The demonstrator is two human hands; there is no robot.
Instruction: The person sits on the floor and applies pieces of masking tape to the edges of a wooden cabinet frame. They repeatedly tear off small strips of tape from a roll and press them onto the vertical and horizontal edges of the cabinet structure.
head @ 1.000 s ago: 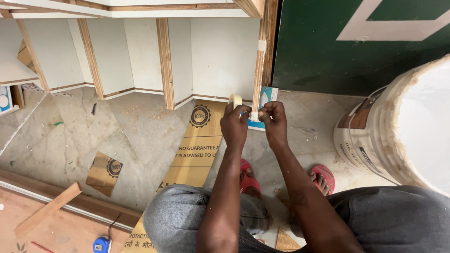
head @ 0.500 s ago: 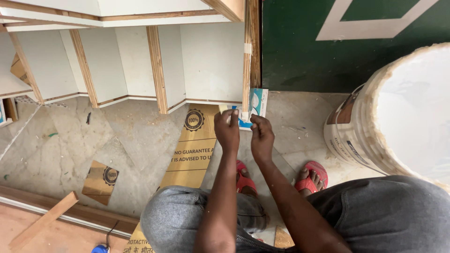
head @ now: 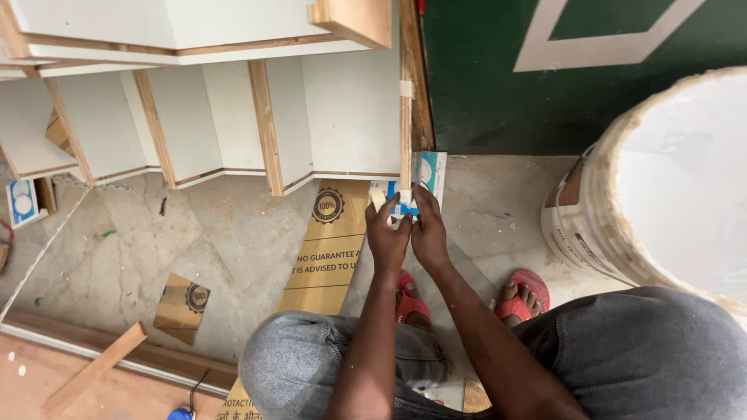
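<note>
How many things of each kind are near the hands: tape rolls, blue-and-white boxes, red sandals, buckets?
Tape roll: 1, at the left hand
Blue-and-white box: 2, one above the right hand, one far left
Red sandal: 2
Bucket: 1
Total: 6
</note>
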